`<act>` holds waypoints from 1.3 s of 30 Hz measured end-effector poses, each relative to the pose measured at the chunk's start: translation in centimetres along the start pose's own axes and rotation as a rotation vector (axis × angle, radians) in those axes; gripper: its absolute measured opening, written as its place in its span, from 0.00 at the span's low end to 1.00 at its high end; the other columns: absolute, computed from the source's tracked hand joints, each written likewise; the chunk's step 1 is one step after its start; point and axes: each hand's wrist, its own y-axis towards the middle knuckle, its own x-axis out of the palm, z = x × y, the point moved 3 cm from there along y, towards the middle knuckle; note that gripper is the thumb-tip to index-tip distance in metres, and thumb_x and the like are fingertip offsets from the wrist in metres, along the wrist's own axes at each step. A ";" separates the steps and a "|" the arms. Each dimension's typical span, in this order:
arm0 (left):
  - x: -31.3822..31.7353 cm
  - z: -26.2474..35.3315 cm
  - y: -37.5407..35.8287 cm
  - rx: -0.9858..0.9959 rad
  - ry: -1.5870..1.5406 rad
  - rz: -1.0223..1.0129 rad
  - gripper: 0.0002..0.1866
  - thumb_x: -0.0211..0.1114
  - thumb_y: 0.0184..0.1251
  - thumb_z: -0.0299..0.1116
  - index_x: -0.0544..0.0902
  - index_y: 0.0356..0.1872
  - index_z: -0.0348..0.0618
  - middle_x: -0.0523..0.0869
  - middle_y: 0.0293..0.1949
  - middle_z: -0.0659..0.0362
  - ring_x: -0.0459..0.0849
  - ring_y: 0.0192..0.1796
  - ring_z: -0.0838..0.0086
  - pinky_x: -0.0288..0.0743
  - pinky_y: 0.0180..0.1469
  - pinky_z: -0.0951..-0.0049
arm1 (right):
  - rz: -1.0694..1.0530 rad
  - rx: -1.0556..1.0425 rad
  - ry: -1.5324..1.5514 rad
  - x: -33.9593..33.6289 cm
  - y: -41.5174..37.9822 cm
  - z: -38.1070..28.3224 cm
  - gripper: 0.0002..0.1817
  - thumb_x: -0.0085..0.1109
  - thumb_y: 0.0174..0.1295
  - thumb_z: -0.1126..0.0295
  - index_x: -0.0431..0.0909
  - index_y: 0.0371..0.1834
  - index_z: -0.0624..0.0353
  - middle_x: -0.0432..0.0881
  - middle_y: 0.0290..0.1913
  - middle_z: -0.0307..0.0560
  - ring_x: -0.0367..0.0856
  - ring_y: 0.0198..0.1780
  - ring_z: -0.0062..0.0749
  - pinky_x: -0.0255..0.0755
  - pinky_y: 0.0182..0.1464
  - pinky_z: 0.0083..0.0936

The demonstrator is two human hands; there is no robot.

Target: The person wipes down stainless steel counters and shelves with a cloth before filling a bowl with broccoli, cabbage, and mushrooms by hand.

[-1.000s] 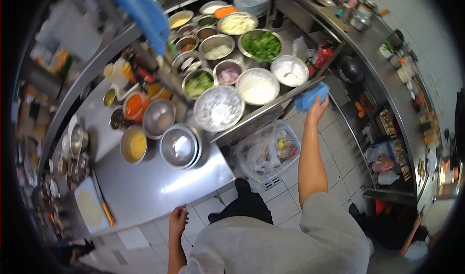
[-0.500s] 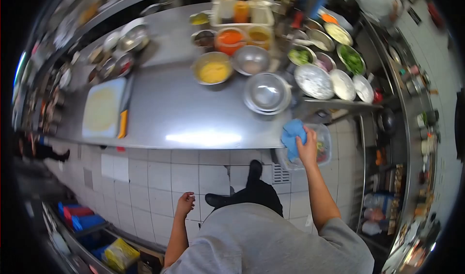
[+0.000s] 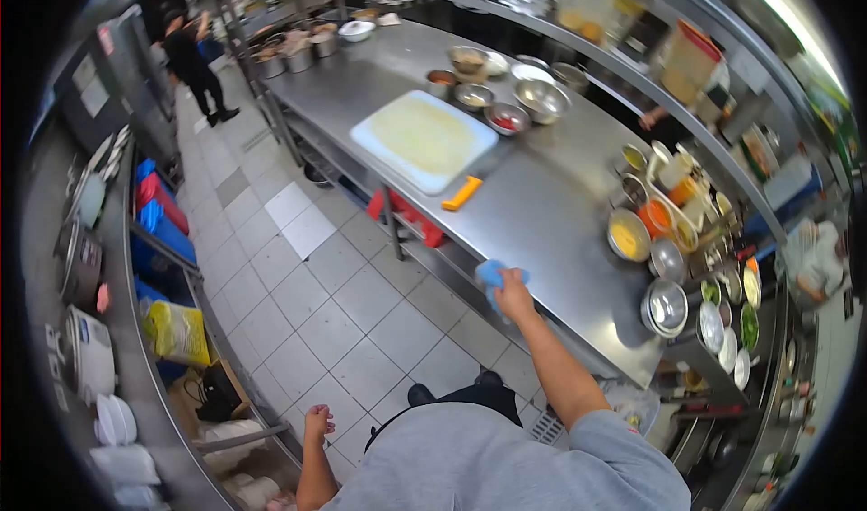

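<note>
A blue cloth (image 3: 490,274) is bunched in my right hand (image 3: 514,297), whose fingers are closed on it at the front edge of the steel table (image 3: 560,204). My left hand (image 3: 318,421) hangs low over the floor, away from the table, with loosely curled fingers and nothing visible in them. Beyond the cloth, to the left, a white cutting board (image 3: 424,140) with a yellowish surface lies on the table. Beside its near right corner is a knife's orange-yellow handle (image 3: 462,193).
Metal bowls (image 3: 541,102) stand behind the board. A bowl of yellow food (image 3: 628,234), sauce containers and stacked bowls (image 3: 665,307) crowd the table's right end. A shelf (image 3: 632,68) runs above the back. At far left, a person in black (image 3: 194,64) stands in the aisle.
My view has swung to the left. My right hand has carried the blue cloth from over the plastic container at the table's right corner, leftward along the front edge. My left hand still hangs low.
</note>
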 end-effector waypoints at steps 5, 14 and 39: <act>-1.7 -6.3 -1.4 -0.077 -0.173 0.055 0.11 0.59 0.70 0.37 0.75 0.48 0.43 0.82 0.29 0.56 0.80 0.18 0.69 0.77 0.17 0.69 | -0.408 -0.184 0.534 4.6 3.4 -10.3 0.22 0.63 0.61 0.69 0.76 0.60 0.56 0.81 0.53 0.47 0.80 0.53 0.33 0.74 0.56 0.30; -2.0 -11.4 3.3 0.102 0.144 0.118 0.13 0.63 0.67 0.38 0.78 0.42 0.39 0.87 0.34 0.53 0.85 0.28 0.66 0.77 0.25 0.67 | -0.032 0.005 1.097 0.6 15.0 -20.0 0.25 0.64 0.63 0.73 0.70 0.64 0.59 0.79 0.54 0.46 0.78 0.52 0.27 0.74 0.56 0.25; -10.5 25.3 30.1 0.111 0.166 0.068 0.21 0.57 0.64 0.32 0.72 0.59 0.44 0.83 0.41 0.51 0.84 0.27 0.63 0.80 0.24 0.64 | -0.135 0.018 -0.266 12.4 75.0 -35.2 0.37 0.58 0.61 0.49 0.66 0.70 0.61 0.65 0.68 0.66 0.67 0.68 0.62 0.63 0.67 0.50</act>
